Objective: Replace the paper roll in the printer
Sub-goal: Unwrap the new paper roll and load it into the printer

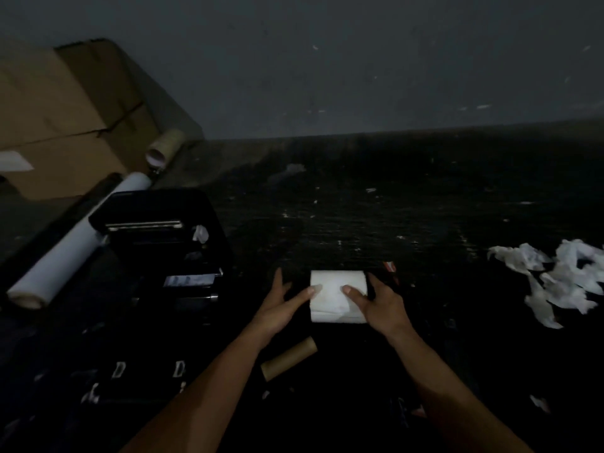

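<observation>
A white paper roll point(333, 286) lies on its side on the dark surface in front of me. My left hand point(281, 305) touches its left end with the thumb on top. My right hand point(379, 302) grips its right end, thumb pressed on the paper. A loose flap of paper hangs over the roll's front. The black printer point(157, 233) stands to the left with its lid raised and its bay open. An empty brown cardboard core point(289, 358) lies below the roll, between my forearms.
A long white roll point(78, 240) leans beside the printer's left. Cardboard boxes point(58, 116) and a tape roll point(165, 147) sit at the back left. Crumpled white paper point(562, 279) lies at the right. The scene is very dim.
</observation>
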The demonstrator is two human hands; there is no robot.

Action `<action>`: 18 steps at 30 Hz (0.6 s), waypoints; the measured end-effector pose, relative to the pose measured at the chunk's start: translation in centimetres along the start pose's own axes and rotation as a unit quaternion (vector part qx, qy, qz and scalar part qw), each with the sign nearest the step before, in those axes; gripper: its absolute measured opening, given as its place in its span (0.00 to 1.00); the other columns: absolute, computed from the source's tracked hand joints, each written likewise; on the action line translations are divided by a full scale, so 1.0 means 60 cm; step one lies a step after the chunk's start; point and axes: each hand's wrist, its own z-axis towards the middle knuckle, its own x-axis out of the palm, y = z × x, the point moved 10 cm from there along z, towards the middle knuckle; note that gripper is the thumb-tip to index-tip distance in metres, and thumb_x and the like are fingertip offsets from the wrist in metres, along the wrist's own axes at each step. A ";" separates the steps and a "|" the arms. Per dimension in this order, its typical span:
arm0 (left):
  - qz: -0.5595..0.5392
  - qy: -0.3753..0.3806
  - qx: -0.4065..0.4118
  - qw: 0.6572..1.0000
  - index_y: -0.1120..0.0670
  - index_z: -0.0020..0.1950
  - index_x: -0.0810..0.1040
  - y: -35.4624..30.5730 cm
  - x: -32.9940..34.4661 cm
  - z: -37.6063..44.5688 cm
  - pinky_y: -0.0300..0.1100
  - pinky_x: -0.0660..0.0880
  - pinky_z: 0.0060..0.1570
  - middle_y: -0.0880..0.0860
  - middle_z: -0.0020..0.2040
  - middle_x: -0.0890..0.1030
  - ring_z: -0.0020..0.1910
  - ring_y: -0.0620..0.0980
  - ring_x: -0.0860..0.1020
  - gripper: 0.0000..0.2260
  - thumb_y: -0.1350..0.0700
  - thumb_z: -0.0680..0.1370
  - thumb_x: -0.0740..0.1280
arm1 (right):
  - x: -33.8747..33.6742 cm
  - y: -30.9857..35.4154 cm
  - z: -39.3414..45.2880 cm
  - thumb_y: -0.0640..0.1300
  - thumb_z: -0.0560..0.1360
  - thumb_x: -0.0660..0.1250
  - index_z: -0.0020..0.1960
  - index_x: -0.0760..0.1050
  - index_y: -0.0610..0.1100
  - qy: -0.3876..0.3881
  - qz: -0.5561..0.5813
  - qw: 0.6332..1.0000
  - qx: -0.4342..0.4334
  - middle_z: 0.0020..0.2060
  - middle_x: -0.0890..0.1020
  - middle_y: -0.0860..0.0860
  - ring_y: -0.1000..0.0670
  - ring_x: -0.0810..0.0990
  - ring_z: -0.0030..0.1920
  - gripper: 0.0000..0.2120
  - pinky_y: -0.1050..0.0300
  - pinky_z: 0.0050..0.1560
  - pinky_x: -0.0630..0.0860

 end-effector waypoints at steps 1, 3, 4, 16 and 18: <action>0.027 -0.029 0.004 0.999 0.44 0.77 0.42 0.006 -0.016 -0.008 0.44 0.62 0.71 0.52 0.75 0.63 0.72 0.48 0.64 0.46 0.39 0.70 0.70 | 0.000 -0.002 -0.001 0.59 0.70 0.68 0.65 0.72 0.50 -0.001 -0.001 1.000 0.002 0.59 0.80 0.48 0.47 0.76 0.60 0.27 0.64 0.56 0.68; 0.128 -0.085 0.013 0.988 0.47 0.77 0.44 0.023 -0.048 -0.030 0.42 0.62 0.69 0.53 0.74 0.67 0.71 0.51 0.67 0.37 0.46 0.77 0.65 | 0.001 -0.006 -0.001 0.59 0.70 0.68 0.65 0.72 0.50 0.001 0.000 1.000 0.006 0.59 0.80 0.48 0.47 0.76 0.60 0.27 0.62 0.58 0.69; 0.178 -0.103 0.014 0.979 0.48 0.77 0.45 0.032 -0.058 -0.042 0.41 0.64 0.67 0.54 0.73 0.69 0.70 0.53 0.69 0.35 0.50 0.78 0.64 | 0.002 -0.008 0.000 0.60 0.70 0.68 0.65 0.72 0.50 0.003 0.000 1.000 0.008 0.59 0.80 0.48 0.46 0.76 0.60 0.27 0.61 0.59 0.69; 0.306 -0.136 0.023 0.942 0.52 0.76 0.57 0.087 -0.063 -0.109 0.22 0.60 0.50 0.56 0.64 0.79 0.61 0.51 0.77 0.34 0.63 0.74 0.69 | 0.004 -0.005 -0.008 0.58 0.70 0.68 0.67 0.70 0.48 0.017 0.019 1.000 0.009 0.61 0.79 0.46 0.45 0.75 0.61 0.28 0.51 0.64 0.70; 0.334 -0.152 0.036 0.930 0.52 0.76 0.58 0.081 -0.059 -0.115 0.24 0.63 0.54 0.56 0.63 0.79 0.61 0.52 0.77 0.32 0.64 0.75 0.67 | 0.005 -0.005 -0.013 0.58 0.70 0.69 0.67 0.70 0.48 0.017 0.038 0.999 0.012 0.61 0.79 0.46 0.45 0.75 0.61 0.28 0.50 0.65 0.70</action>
